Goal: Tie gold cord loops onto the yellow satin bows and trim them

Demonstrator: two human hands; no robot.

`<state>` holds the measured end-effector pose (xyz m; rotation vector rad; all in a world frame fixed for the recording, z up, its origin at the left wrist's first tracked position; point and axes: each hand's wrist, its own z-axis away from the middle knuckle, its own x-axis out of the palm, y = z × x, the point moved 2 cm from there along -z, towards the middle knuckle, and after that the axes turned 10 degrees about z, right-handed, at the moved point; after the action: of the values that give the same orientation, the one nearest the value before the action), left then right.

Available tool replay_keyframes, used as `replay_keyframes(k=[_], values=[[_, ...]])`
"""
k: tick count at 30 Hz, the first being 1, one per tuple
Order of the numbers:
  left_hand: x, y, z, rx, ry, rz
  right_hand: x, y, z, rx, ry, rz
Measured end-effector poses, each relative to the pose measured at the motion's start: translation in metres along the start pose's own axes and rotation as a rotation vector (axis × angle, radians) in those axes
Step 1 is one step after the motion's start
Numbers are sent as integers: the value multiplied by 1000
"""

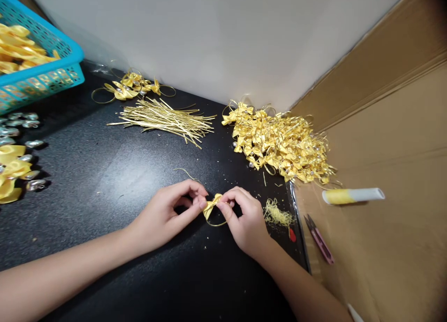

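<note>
A small yellow ribbon bow [208, 210] is held between my two hands, just above the black table [146, 275]. My left hand [174, 208] pinches the bow's left end between thumb and fingers. On the other side my right hand [244, 215] grips it near the middle, fingers closed. A thin gold cord [217, 224] curves in a loop below the bow and runs up to my right fingers. What lies right under the right fingertips is hidden. A loose bit of gold cord [185, 172] lies behind my left hand.
Cut gold cords [167, 119] lie in a bundle behind the hands. Finished-looking bows [279, 140] are heaped back right, with fewer bows [134, 85] back left. A blue basket [75, 56], silver bells [35, 184], thread scraps [277, 213], thread snips [319, 242] and a tube [352, 196] surround them.
</note>
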<state>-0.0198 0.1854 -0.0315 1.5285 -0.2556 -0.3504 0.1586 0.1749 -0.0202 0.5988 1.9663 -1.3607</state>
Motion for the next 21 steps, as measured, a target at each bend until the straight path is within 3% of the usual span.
replay_keyframes(k=[7, 14, 18, 21], values=[[0, -2, 3, 59, 35, -13, -1, -3, 4, -141, 129, 55], [-3, 5, 11, 240, 25, -133, -4, 1, 10, -351, 168, 181], [-5, 5, 11, 224, 92, -98, -9, -1, 13, -460, 177, 136], [-4, 3, 7, 126, -2, 21, -11, -2, 12, -502, 201, 85]])
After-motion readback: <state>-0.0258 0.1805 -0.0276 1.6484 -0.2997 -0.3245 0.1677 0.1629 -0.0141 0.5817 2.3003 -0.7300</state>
